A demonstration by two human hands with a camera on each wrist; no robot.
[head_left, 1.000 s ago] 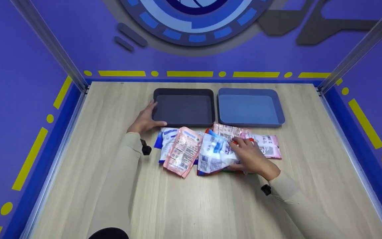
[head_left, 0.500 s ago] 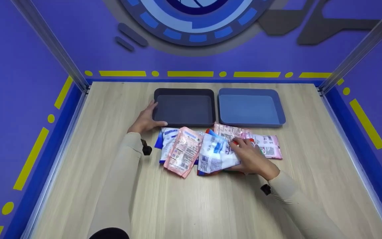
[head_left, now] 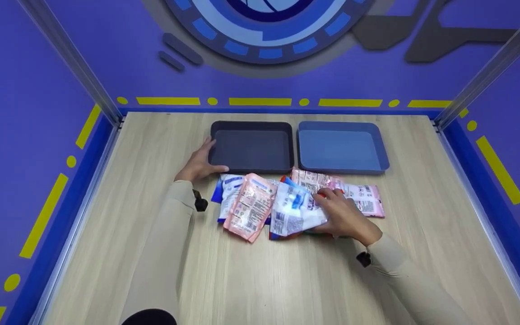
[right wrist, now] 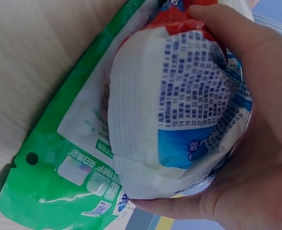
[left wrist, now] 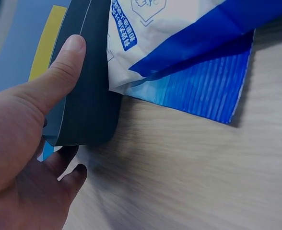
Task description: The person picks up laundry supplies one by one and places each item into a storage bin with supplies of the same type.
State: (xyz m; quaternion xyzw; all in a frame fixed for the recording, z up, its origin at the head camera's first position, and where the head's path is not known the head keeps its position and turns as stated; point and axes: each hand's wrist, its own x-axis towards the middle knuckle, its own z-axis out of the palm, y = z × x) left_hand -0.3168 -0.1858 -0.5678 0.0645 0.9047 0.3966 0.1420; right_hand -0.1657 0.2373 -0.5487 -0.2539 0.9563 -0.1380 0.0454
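My left hand (head_left: 199,163) holds the near left corner of a dark grey tray (head_left: 251,151), thumb on its front wall and fingers along its left side. Beside that thumb, the left wrist view has a white and blue plastic bag (left wrist: 179,38). My right hand (head_left: 345,214) grips a crinkled white bag with blue and red print (right wrist: 193,96), thumb and fingers on opposite sides of it. Under that bag lies a green pouch (right wrist: 50,177) with a hang hole. A pink pouch (head_left: 251,207) leans across the white and blue bag at left.
A blue-grey tray (head_left: 341,149) stands right of the dark one, both with nothing in them. More pink packets (head_left: 366,198) lie in the heap before the trays, at right. Blue-purple panels (head_left: 260,85) wall the wooden table (head_left: 260,280) at the back and sides.
My right fingers have drawn in slightly on the white bag. The left hand, trays and other packets stay where they were.
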